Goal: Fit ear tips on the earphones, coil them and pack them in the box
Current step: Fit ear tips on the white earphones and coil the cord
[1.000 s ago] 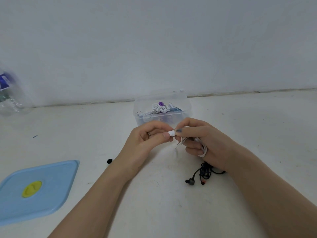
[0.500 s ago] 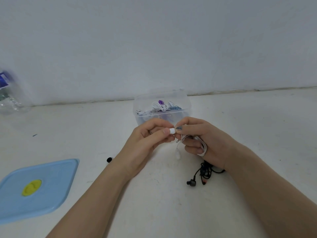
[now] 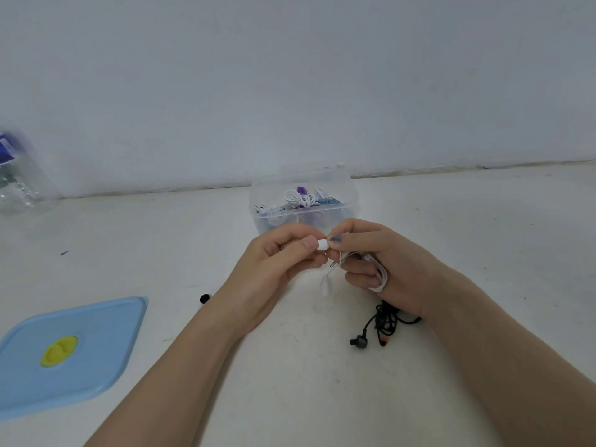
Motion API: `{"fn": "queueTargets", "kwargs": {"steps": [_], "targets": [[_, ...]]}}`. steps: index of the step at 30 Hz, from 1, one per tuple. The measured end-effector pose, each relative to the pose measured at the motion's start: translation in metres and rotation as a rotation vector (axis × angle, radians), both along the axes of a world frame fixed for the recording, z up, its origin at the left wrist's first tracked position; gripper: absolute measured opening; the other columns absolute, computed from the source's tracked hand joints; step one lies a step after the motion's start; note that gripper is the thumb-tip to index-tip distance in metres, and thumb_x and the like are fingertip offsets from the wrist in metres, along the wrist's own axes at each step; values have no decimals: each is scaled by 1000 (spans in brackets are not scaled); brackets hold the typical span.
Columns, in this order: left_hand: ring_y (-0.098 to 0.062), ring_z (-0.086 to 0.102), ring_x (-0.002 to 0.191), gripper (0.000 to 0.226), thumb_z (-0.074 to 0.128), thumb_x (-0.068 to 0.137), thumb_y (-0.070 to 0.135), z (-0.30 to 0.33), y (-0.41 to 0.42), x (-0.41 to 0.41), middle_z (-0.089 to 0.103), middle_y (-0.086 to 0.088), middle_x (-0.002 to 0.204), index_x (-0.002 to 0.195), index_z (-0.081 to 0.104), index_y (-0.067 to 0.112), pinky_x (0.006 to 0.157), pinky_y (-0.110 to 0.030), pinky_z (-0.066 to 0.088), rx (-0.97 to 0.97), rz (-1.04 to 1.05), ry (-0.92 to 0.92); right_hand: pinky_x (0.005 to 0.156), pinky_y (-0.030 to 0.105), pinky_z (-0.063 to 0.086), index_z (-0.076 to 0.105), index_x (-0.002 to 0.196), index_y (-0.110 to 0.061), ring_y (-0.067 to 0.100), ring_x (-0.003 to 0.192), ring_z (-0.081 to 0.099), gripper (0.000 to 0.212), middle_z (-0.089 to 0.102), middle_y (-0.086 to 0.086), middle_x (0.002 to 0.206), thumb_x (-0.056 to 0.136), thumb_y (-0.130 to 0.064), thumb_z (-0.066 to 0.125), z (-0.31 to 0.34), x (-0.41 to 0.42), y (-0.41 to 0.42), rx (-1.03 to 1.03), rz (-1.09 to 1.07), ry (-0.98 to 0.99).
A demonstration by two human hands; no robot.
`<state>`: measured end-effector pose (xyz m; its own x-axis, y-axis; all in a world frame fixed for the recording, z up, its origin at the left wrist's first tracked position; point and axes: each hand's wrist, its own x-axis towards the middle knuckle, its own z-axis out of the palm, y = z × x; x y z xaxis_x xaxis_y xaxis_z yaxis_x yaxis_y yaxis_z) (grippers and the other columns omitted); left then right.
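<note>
Hands barely shifted: left hand (image 3: 274,262) pinches white ear tip (image 3: 322,244); right hand (image 3: 380,262) grips white earphones (image 3: 375,269).

white tabletop (image 3: 161,240) w/ scuffs, clear plastic box (image 3: 350,201) at back centre holding coiled earphones, blue lid (image 3: 106,359) front left, small black ear tip (image 3: 204,298) nr lid, black earphones (image 3: 383,324) tangled right of centre, clear bottle (image 3: 16,185) far left

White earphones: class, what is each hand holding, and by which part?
Left hand pinches the white ear tip at its end; right hand pinches the white earphones behind it, cable looped over its fingers.
</note>
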<state>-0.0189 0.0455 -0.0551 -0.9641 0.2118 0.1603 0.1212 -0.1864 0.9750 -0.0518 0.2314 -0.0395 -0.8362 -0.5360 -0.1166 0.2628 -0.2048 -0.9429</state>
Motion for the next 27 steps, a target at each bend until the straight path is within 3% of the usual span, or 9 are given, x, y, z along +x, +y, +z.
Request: {"fn": "queueTargets", "kwargs": {"steps": [6, 12, 15, 18, 20, 24, 27], "targets": [[-16, 67, 86, 16, 73, 81, 33, -4, 2, -1, 77, -6, 92, 92, 79, 24, 94, -33, 53, -81, 67, 46, 37, 18, 26, 58, 80, -9, 7, 41, 32, 14, 54, 3, 66, 90, 1, 57, -3, -3, 0, -29, -17, -39], [-15, 68, 82, 13, 64, 97, 16, -2, 3, -4, 75, -4, 88, 100, 75, 10, 86, -31, 55, -105, 230, 87, 39, 19, 22, 57, 81, -6, 8, 43, 29, 13, 56, 8, 70, 91, 4, 56, 4, -4, -3, -40, -77, 11], [-11, 64, 73, 11, 60, 100, 5, 4, 0, -4, 69, 1, 79, 96, 71, 5, 76, -23, 53, -207, 403, 183, 41, 22, 18, 56, 80, -5, 12, 46, 24, 16, 55, 11, 67, 89, 8, 56, 20, -5, -8, -92, -248, 92], [-6, 61, 72, 15, 64, 96, 6, 13, -4, -5, 68, 5, 80, 93, 69, 19, 70, -15, 48, -413, 590, 304, 40, 21, 22, 57, 80, -5, 12, 45, 26, 15, 55, 11, 65, 88, 8, 58, 42, -10, -15, -94, -395, 159], [-2, 60, 79, 13, 64, 96, 15, 22, -6, -12, 67, 11, 89, 100, 68, 26, 71, -14, 47, -611, 644, 387, 40, 22, 28, 58, 82, -4, 12, 45, 33, 12, 56, 11, 67, 86, 7, 60, 58, -22, -20, 36, -430, 234], [-6, 60, 93, 17, 60, 98, 33, 41, -15, -49, 60, 10, 108, 115, 66, 33, 81, -28, 49, -1085, 441, 444, 46, 27, 34, 61, 84, -6, 17, 48, 43, 10, 57, 10, 68, 81, 3, 62, 81, -55, -33, 339, -483, 332], [-7, 63, 85, 12, 64, 96, 33, 54, -17, -73, 58, 6, 103, 105, 71, 31, 80, -30, 50, -1233, 235, 374, 53, 30, 40, 59, 79, -3, 24, 56, 50, 6, 55, 12, 67, 80, 3, 59, 81, -75, -45, 522, -412, 278]]}}
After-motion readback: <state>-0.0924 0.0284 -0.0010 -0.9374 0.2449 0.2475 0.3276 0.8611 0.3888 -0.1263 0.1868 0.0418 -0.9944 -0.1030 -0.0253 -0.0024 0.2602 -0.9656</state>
